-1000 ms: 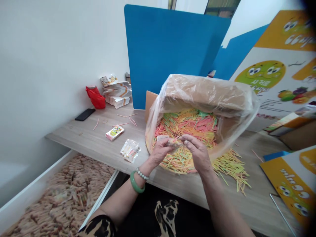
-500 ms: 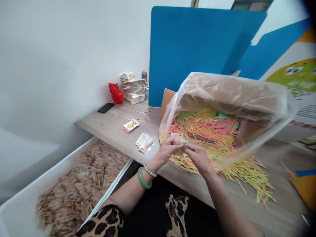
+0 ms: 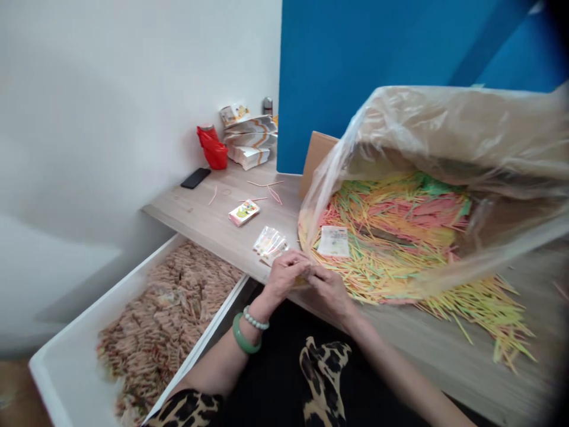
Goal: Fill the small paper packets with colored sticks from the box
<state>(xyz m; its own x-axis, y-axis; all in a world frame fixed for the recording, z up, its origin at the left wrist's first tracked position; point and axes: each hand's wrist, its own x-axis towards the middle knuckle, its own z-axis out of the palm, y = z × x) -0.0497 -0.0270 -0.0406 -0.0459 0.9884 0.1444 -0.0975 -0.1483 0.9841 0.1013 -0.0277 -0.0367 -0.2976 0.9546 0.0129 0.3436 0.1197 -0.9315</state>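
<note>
My left hand [image 3: 287, 276] and my right hand [image 3: 329, 290] meet fingertip to fingertip over the table's front edge. Both are closed on a small clear plastic bag [image 3: 301, 280], mostly hidden by the fingers; its contents cannot be made out. Just beyond them, a white printed packet [image 3: 334, 241] lies on a heap of coloured thin sticks [image 3: 382, 267], pink, yellow, orange and green. The heap spills from a cardboard box lined with a clear plastic bag [image 3: 400, 112]. Left of my hands, several flat clear packets [image 3: 269, 242] lie fanned on the table.
A stack of printed cards [image 3: 244, 212], a phone [image 3: 195, 178], a red bag [image 3: 212, 148] and bundled white packaging [image 3: 249, 142] sit on the table [image 3: 178, 207]. Below left stands a white bin [image 3: 66, 362] full of small filled packets [image 3: 173, 314]. A blue panel [image 3: 347, 65] rises behind.
My hands have moved slightly left and toward my body, still holding the small bag. The white packet on the sticks now shows fully. The view has shifted.
</note>
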